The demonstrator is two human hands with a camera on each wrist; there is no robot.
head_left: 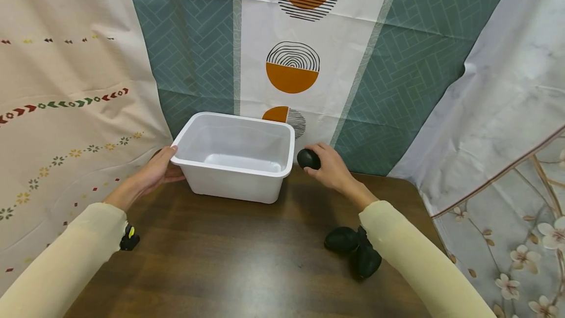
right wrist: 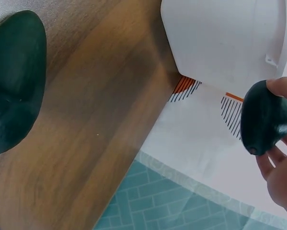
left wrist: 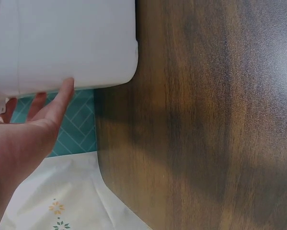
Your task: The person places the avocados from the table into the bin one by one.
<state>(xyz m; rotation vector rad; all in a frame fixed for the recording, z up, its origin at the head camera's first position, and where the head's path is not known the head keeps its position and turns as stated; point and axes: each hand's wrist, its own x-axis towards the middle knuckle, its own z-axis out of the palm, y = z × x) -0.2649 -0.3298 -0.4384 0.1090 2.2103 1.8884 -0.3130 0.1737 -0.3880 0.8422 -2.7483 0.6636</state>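
Patterned cloths [head_left: 190,38] hang behind the brown table [head_left: 212,249]. Just right of the white tub [head_left: 234,183], the right hand [head_left: 330,168] holds an avocado [head_left: 307,159] in curled fingers, its long axis seemingly level. The left hand [head_left: 154,172] touches the tub's left end, fingers loosely spread. Two more avocados [head_left: 342,239] lie in front and right of the tub.

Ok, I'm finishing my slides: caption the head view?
The left hand touches a white tub; beside it, the right hand holds an avocado.
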